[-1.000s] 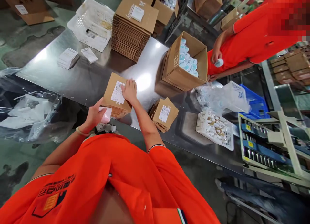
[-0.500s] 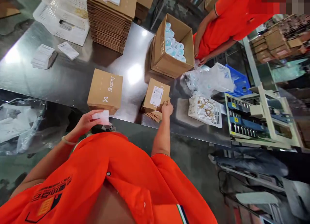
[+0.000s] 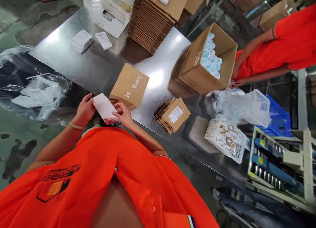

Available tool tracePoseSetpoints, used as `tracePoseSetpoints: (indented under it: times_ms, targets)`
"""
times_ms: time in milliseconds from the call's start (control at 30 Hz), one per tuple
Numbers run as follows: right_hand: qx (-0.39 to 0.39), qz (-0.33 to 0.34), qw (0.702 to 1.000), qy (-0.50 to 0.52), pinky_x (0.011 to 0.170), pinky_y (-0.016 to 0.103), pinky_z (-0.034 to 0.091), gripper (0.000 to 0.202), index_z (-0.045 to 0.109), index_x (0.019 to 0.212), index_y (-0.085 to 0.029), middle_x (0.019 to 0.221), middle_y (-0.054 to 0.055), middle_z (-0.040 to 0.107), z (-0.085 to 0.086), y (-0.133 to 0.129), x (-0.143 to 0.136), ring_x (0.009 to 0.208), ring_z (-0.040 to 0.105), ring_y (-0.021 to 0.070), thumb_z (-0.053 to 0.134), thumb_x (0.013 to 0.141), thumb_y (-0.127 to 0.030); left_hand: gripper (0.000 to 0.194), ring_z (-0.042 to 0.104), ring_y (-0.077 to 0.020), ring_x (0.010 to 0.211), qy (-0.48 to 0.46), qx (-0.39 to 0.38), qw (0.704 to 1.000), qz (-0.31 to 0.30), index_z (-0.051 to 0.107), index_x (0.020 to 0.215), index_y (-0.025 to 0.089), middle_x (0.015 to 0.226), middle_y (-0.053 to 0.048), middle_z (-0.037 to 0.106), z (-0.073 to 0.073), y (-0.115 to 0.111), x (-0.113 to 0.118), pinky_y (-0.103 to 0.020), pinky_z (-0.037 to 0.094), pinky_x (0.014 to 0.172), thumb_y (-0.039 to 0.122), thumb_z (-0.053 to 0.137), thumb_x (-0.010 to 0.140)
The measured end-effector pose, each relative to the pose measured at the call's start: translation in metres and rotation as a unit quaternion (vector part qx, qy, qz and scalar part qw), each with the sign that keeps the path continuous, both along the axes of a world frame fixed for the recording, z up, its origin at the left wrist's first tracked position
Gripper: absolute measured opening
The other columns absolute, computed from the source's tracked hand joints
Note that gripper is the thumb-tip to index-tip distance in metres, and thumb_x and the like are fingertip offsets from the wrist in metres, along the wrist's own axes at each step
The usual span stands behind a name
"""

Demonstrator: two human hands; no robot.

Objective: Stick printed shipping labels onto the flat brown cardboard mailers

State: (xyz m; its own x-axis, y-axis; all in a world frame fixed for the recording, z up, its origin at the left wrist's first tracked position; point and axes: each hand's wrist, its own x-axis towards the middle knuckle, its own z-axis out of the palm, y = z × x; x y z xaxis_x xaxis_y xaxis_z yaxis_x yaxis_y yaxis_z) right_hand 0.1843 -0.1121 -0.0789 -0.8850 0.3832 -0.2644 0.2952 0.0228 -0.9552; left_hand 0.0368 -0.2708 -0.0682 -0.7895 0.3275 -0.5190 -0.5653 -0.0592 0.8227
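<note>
My left hand (image 3: 86,110) pinches the left edge of a white label sheet (image 3: 105,108) in front of my body. On the sheet's right edge, the fingers of my right hand (image 3: 123,114) are closed too. Pink-red print shows at its lower end. Just beyond the hands lies a stack of flat brown cartons (image 3: 132,85) marked "beauty". Further right on the metal table (image 3: 158,99) is a smaller, uneven stack of cartons (image 3: 174,115) with a white label on top; neither hand touches it.
Label stacks (image 3: 81,40), a white basket (image 3: 111,15) and a tall cardboard pile (image 3: 150,20) stand at the back. To the right are an open box (image 3: 207,58) of round items, a basket of small parts (image 3: 225,137) and a person in orange (image 3: 281,47). A plastic bag (image 3: 39,93) lies left.
My right hand has left the labelled carton stack and moved left to take hold of the white sheet. The sheet is now raised between both hands. The view has turned and shifted.
</note>
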Motion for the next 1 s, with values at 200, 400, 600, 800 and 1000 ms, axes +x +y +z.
tracePoseSetpoints:
  times_ms: [200, 400, 600, 800, 1000]
  targets:
    - [-0.022, -0.02, 1.0, 0.002, 0.069, 0.026, 0.05, 0.017, 0.069, 0.088, -0.023, 0.072, -0.006, 0.064, 0.008, -0.002, -0.014, 0.068, 0.059, 0.0144, 0.084, 0.084, -0.031, 0.099, 0.077, -0.0262, 0.089, 0.039, -0.008, 0.985, -0.167, 0.078, 0.136, 0.02, 0.095, -0.006, 0.081, 0.007, -0.014, 0.047, -0.037, 0.062, 0.084, 0.072, 0.107, 0.057]
    - [0.03, -0.035, 0.999, -0.007, 0.071, 0.029, 0.056, 0.015, 0.082, 0.091, -0.023, 0.073, -0.004, 0.071, 0.011, 0.006, -0.005, 0.071, 0.065, 0.0173, 0.089, 0.08, -0.029, 0.073, 0.078, -0.0299, 0.093, 0.092, -0.052, 0.979, -0.175, 0.089, 0.101, 0.016, 0.097, -0.011, 0.086, 0.014, 0.001, 0.047, -0.04, 0.064, 0.087, 0.057, 0.11, 0.044]
    - [0.226, -0.076, 0.971, 0.03, 0.1, 0.04, 0.066, 0.017, 0.082, 0.084, -0.027, 0.103, 0.007, 0.082, 0.027, 0.002, 0.023, 0.104, 0.078, 0.0252, 0.077, 0.1, -0.026, 0.06, 0.082, -0.031, 0.097, 0.112, -0.051, 0.972, -0.198, 0.092, 0.101, 0.017, 0.1, -0.011, 0.089, 0.015, 0.026, 0.042, -0.042, 0.067, 0.093, 0.043, 0.108, 0.05]
    - [0.339, -0.164, 0.925, 0.055, 0.109, 0.045, 0.064, 0.011, 0.076, 0.094, -0.025, 0.129, 0.01, 0.073, 0.051, 0.081, 0.001, 0.125, 0.07, 0.0281, 0.072, 0.103, -0.029, 0.063, 0.086, -0.0402, 0.094, -0.032, -0.024, 0.936, -0.349, 0.092, 0.086, 0.016, 0.096, -0.017, 0.09, 0.009, 0.037, 0.042, -0.054, 0.069, 0.095, 0.047, 0.113, 0.036]
    - [0.326, -0.195, 0.922, -0.078, 0.118, 0.049, 0.057, 0.007, 0.076, 0.094, -0.02, 0.128, 0.012, 0.069, 0.045, 0.182, -0.08, 0.126, 0.066, 0.0286, 0.072, 0.099, -0.024, 0.059, 0.085, -0.0411, 0.088, -0.038, -0.041, 0.945, -0.324, 0.09, 0.079, 0.018, 0.09, -0.017, 0.089, -0.007, 0.043, 0.038, -0.05, 0.068, 0.082, 0.05, 0.112, 0.034]
